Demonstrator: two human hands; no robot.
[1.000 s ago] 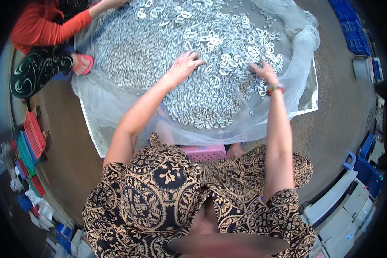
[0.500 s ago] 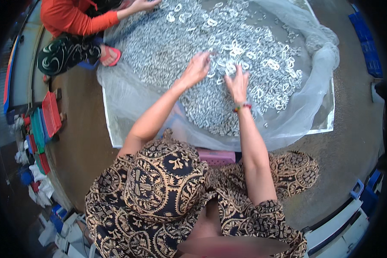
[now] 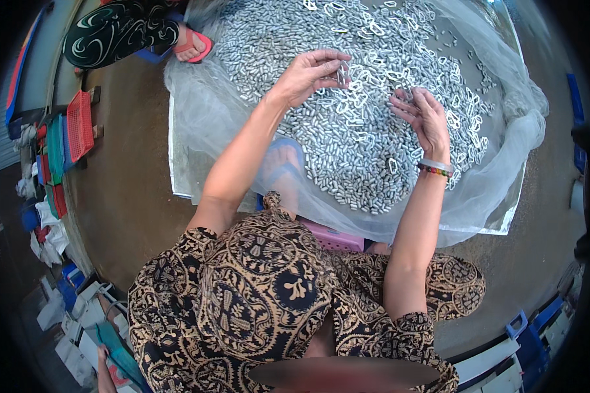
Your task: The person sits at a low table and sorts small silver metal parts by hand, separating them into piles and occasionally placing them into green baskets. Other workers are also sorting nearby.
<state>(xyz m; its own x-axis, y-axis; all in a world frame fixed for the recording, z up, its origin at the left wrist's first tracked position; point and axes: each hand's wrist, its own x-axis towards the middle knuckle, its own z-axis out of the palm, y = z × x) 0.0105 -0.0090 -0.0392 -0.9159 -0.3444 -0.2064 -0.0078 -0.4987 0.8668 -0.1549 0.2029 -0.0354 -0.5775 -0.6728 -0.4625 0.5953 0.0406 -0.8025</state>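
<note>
Both hands have drawn apart since the frame half a second ago: in the head view we now see the right hand point(image 3: 430, 121) over toward the netting's right edge, where it was close beside the left hand point(image 3: 308, 77), and the whole view has shifted, so the co-worker's orange sleeve has almost left it. Left thumb and fingers pinch what looks like a hollow silver ring point(image 3: 341, 73), held just above the pile. Right fingers are curled with their tips near the thumb, by a small grey piece point(image 3: 406, 95); whether they grip it we cannot tell. To us, the wider gap suggests that each hand is handling pieces on its own. Loose silver pieces point(image 3: 367, 178) lie massed on the netting point(image 3: 206, 134), thickest toward its near edge, with more hollow rings point(image 3: 351, 120) scattered between and beyond the hands. Under the netting we make out a pale sheet point(image 3: 179, 177), its near left corner showing. Off its left edge we see the co-worker's red sandal point(image 3: 204, 47); at the near edge, a pink perforated stool point(image 3: 337, 240).
</note>
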